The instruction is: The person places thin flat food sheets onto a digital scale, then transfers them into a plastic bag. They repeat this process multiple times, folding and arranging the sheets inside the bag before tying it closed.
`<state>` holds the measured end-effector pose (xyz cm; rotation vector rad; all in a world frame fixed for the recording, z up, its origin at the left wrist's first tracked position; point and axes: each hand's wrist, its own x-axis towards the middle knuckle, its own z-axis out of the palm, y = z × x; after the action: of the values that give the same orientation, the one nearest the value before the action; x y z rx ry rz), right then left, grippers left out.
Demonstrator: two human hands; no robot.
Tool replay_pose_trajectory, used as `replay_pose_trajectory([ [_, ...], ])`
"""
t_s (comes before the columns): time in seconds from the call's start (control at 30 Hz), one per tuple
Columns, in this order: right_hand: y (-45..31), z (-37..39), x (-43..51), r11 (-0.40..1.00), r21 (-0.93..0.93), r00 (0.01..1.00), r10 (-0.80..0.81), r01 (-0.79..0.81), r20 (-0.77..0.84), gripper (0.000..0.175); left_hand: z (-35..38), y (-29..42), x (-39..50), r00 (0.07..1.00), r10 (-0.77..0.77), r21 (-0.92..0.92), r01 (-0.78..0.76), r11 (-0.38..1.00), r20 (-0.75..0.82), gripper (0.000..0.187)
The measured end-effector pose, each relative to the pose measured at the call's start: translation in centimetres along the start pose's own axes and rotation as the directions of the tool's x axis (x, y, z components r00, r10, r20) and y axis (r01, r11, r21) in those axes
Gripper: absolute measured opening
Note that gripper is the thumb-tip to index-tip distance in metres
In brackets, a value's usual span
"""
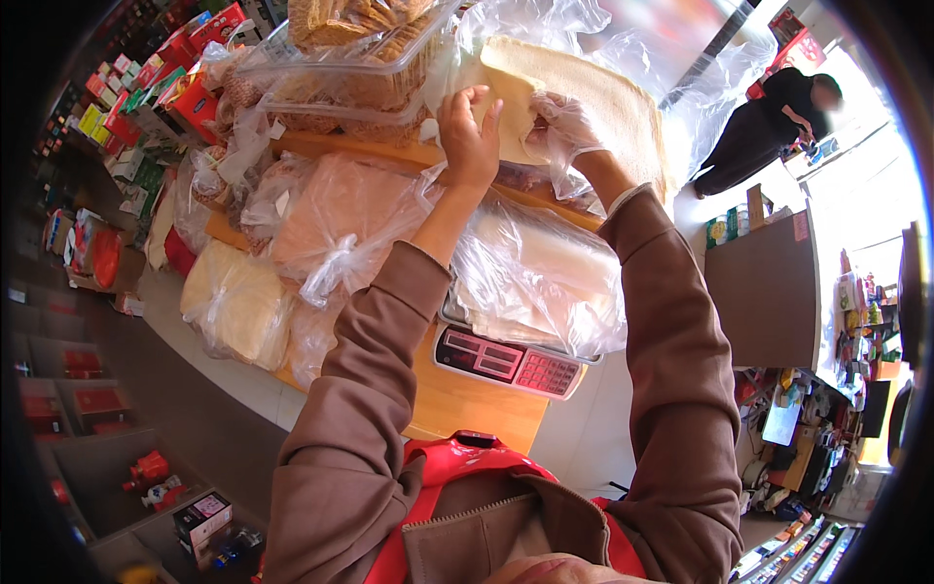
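Observation:
My right hand [562, 128], in a thin clear plastic glove, pinches the edge of a large pale yellow sheet of food [598, 95], which lies in an opened clear plastic bag [715, 102]. Bare and raised, my left hand [469, 139] is beside the sheet's left edge, fingers apart, with nothing seen in it. Nearer me, a plastic bag of whitish sheets [540, 270] rests on a digital scale [507, 363] with a red-lit panel. To its left is a knotted clear bag of pinkish sheets [343, 219], and beyond that a bag of pale yellow sheets [237, 303].
Clear plastic trays of brown layered food [379, 80] stand at the back left of the wooden table [467, 405]. Boxed goods [193, 106] are piled farther left. A person in black [773, 124] stands at the upper right, behind a grey-brown counter [762, 292].

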<state>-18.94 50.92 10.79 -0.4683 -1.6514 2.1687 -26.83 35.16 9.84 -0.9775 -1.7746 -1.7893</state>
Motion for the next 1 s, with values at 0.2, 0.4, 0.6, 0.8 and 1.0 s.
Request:
replay_pose_trajectory([
  [0.2, 0.7, 0.8, 0.0, 0.844, -0.384, 0.924, -0.305, 0.375, 0.231, 0.016, -1.0, 0.2, 0.5, 0.917, -0.342, 0.084, 0.331, 0.94, 0.205, 0.043],
  [0.4, -0.2, 3.0, -1.5, 0.978, -0.162, 0.972, -0.093, 0.13, 0.216, 0.015, -2.0, -0.4, 0.5, 0.874, -0.406, 0.054, 0.407, 0.912, 0.268, 0.042],
  [0.6, -0.4, 3.9, -1.5, 0.828, -0.531, 0.983, -0.147, 0.181, 0.106, 0.018, -2.2, -1.6, 0.3, 0.749, -0.547, -0.204, 0.641, 0.74, 0.373, 0.022],
  [0.8, -0.4, 3.4, -1.8, 0.94, -0.339, 0.994, -0.071, 0.038, -0.087, 0.023, -3.0, -1.3, 0.1, 0.478, -0.756, -0.368, 0.869, 0.332, 0.447, 0.012],
  [1.0, 0.3, 3.5, -1.4, 0.861, -0.499, 0.983, -0.163, 0.098, -0.087, 0.025, -2.6, -1.0, 0.4, 0.584, -0.674, -0.337, 0.812, 0.477, 0.453, 0.016],
])
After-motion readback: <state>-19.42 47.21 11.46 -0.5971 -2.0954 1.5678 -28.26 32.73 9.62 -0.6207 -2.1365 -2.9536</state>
